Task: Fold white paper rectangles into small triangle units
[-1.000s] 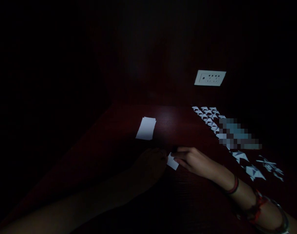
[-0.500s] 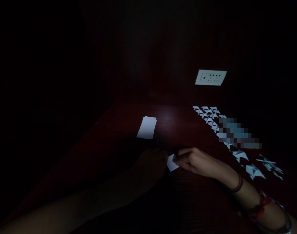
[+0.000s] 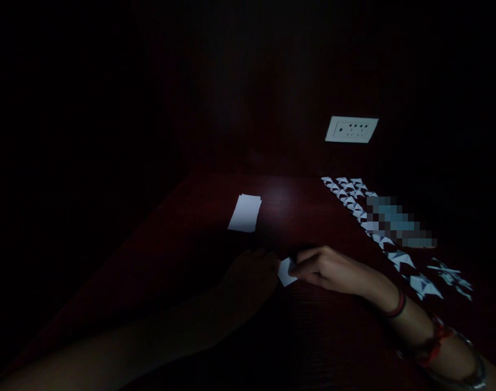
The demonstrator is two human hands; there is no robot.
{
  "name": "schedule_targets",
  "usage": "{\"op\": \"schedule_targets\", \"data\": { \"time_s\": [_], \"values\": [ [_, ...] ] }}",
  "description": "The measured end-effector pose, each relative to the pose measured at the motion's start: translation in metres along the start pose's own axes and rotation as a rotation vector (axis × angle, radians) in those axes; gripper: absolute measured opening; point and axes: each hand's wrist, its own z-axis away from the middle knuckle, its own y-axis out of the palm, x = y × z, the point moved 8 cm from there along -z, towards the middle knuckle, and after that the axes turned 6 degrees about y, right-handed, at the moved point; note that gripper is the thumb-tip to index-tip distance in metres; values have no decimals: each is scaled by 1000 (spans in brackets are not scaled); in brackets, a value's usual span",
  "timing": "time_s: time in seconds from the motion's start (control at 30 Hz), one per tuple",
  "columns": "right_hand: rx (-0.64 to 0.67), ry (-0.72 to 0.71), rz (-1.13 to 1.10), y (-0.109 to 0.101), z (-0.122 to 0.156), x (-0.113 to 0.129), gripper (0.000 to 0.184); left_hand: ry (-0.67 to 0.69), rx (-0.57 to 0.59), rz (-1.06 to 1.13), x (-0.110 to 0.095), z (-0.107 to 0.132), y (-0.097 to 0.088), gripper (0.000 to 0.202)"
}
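Observation:
A small white piece of paper (image 3: 286,273), its visible part diamond-shaped, lies between my two hands low over the dark red table. My right hand (image 3: 323,267) pinches its right corner with thumb and fingers. On the paper's left edge, the curled fingers of my left hand (image 3: 254,274) close on it, though deep shadow hides much of that hand. Beyond them rests a stack of white paper sheets (image 3: 245,213), slightly uneven at its edges. To the right, folded white paper pieces (image 3: 399,259) run in rows along the table.
Beside the folded pieces is a pixelated bluish object (image 3: 400,222). Several thin white scraps (image 3: 450,276) lie in a heap nearer me on the right. A white socket plate (image 3: 351,130) is set in the dark wall behind the table (image 3: 183,209).
Almost nothing differs. Both hands keep their hold on the small paper, which has shifted very slightly to the left.

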Motion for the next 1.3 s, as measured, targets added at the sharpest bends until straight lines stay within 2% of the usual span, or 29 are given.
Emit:
{"op": "schedule_targets", "data": {
  "time_s": [0.27,0.6,0.93,1.07,1.17,1.3],
  "values": [
    [-50,92,43,-6,0,-18,22,-65,34,-22,1,-1,8,18],
    [43,68,97,-5,2,-8,22,-111,15,-61,0,6,7,22],
    [114,20,74,-7,8,-3,20,-82,-53,-88,-3,6,7,16],
    [5,90,83,-14,5,-10,21,-92,-93,-100,1,1,17,16],
    [-120,177,121,-19,3,-20,25,-68,-181,-113,5,-3,21,17],
    [-129,199,146,-11,1,-27,32,-34,-287,-103,8,-5,20,16]
  ]
}}
